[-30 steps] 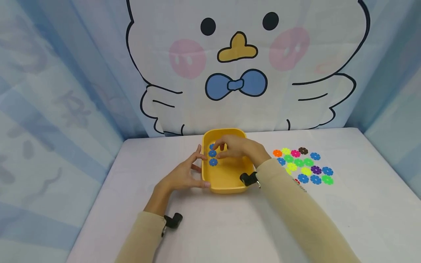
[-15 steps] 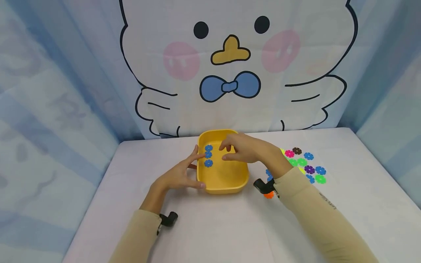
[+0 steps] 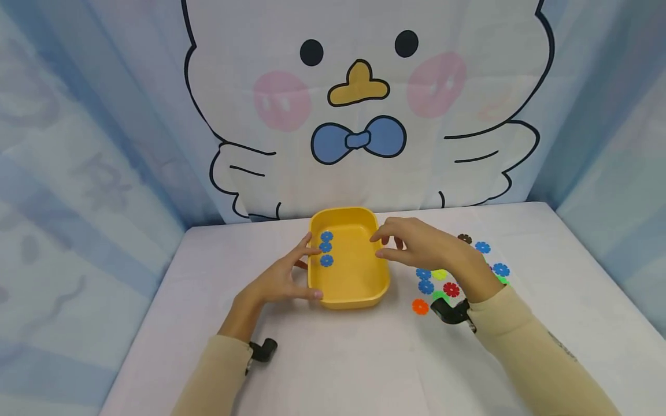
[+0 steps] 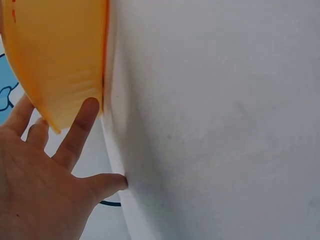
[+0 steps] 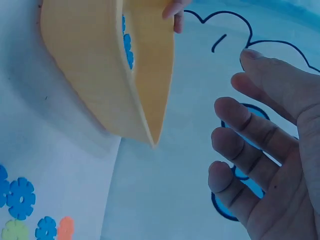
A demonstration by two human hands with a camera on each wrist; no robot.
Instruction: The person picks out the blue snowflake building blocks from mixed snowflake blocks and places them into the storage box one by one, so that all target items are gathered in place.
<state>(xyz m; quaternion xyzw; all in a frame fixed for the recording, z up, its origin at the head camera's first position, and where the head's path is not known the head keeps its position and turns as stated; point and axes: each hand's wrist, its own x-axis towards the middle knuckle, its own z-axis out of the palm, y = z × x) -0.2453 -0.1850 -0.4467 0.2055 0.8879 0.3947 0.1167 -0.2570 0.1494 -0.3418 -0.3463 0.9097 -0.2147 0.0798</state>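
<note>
A yellow plastic tray (image 3: 359, 280) stands on the white table. Three blue flower-shaped notched discs (image 3: 326, 260) lie inside it along the left wall, the upper two close together. My left hand (image 3: 281, 280) steadies the tray's left side with spread, fairly straight fingers; the left wrist view shows its fingers (image 4: 77, 132) against the yellow wall. Beside the tray's right rim hovers my right hand (image 3: 424, 245), its fingers loosely bent. In the right wrist view, the fingers (image 5: 235, 145) hold nothing and the tray (image 5: 85, 65) is apart from them.
Right of the tray lie several loose flower discs in mixed colours, among them an orange disc (image 3: 420, 307), a red disc (image 3: 451, 289) and a brown disc (image 3: 465, 238). My right forearm covers some of them. A printed cartoon curtain (image 3: 364, 179) hangs behind the table.
My right hand has moved right, from over the blue discs to beyond the tray's right rim. The three blue discs stay in the tray. My left hand keeps its place at the tray.
</note>
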